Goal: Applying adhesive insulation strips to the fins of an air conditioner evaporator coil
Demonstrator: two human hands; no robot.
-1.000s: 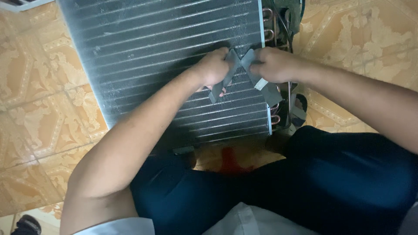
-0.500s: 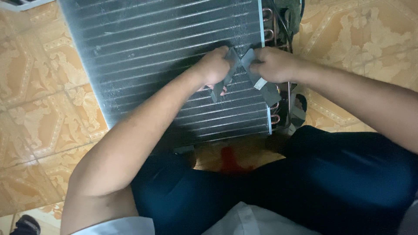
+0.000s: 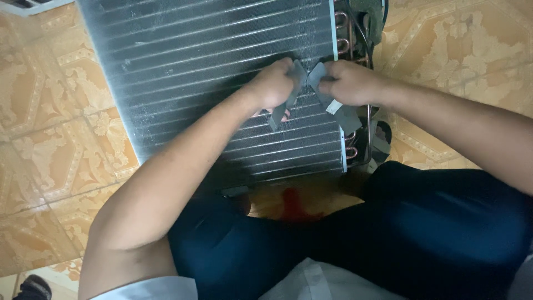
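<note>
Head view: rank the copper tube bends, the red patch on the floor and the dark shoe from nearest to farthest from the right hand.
From the right hand:
1. Copper tube bends, just above it at the coil's right edge.
2. Red patch, below, between the knees.
3. Dark shoe, far bottom-left corner.

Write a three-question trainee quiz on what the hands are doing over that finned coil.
1. True or false: both hands grip grey strips over the finned coil.
2. Which side of the coil, as seen in the picture, shows the copper tube bends? A) left B) right
3. Fill in: the coil lies on a patterned ____ floor.

Key
1. True: the left hand and right hand each pinch a grey strip.
2. B.
3. Tile: the tile floor is tan and orange.
</note>
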